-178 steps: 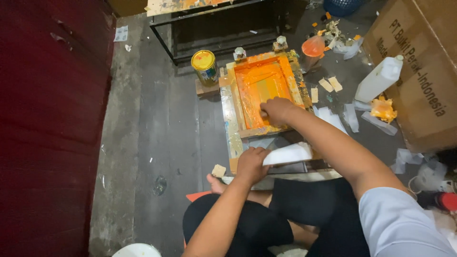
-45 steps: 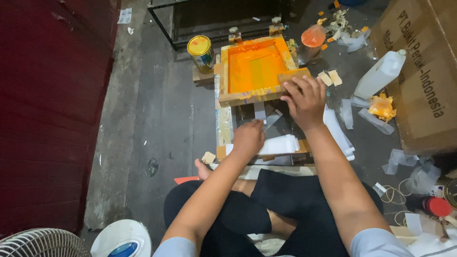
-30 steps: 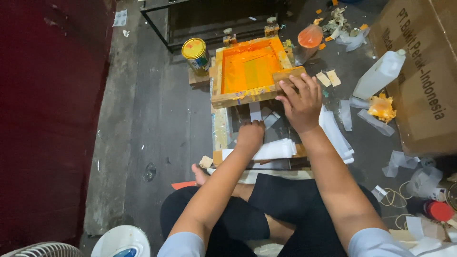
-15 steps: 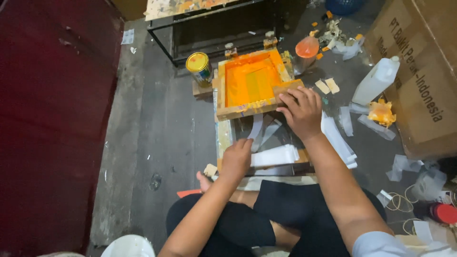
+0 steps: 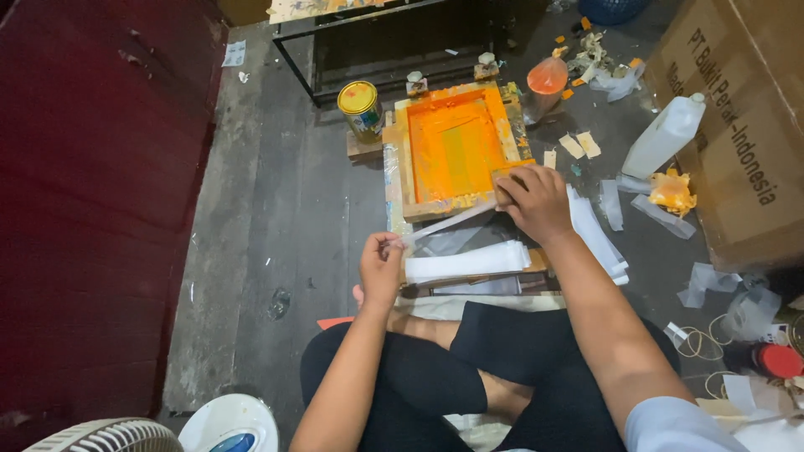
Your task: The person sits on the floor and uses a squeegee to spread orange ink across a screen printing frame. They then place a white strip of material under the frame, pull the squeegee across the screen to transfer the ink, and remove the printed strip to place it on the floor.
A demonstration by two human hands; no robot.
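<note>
Sitting cross-legged on the floor (image 5: pixel 276 209), head view looking down. Far left: dark red wall (image 5: pixel 92 167); white fan (image 5: pixel 167 431) at bottom edge.

Left hand (image 5: pixel 381 266) is closed, fingertips pinching the near end of a thin white strip (image 5: pixel 448 222). Strip runs from that pinch up and to the right, long axis diagonal, its far end going under the lower edge of the wooden screen frame (image 5: pixel 456 149). Strip is lifted off the stack of white strips (image 5: pixel 469 261), which lies just right of the left hand, long axis roughly left-right.

Yellow-lidded tin can (image 5: pixel 360 105) stands just left of the frame's far corner. Frame mesh is coated orange, frame is rectangular, long axis pointing away from the person.

Right hand (image 5: pixel 536 201) is curled over the frame's near right corner, fingers gripping the wood.

Further right: orange cup (image 5: pixel 546 79) beside the frame's far right corner; white plastic jug (image 5: pixel 666 134) tilted against a large brown cardboard box (image 5: pixel 737 125) with dark printed lettering running down its side. Crumpled orange-stained scrap (image 5: pixel 672 191) just below the jug. Red cap (image 5: pixel 779 360) at the lower right edge.
</note>
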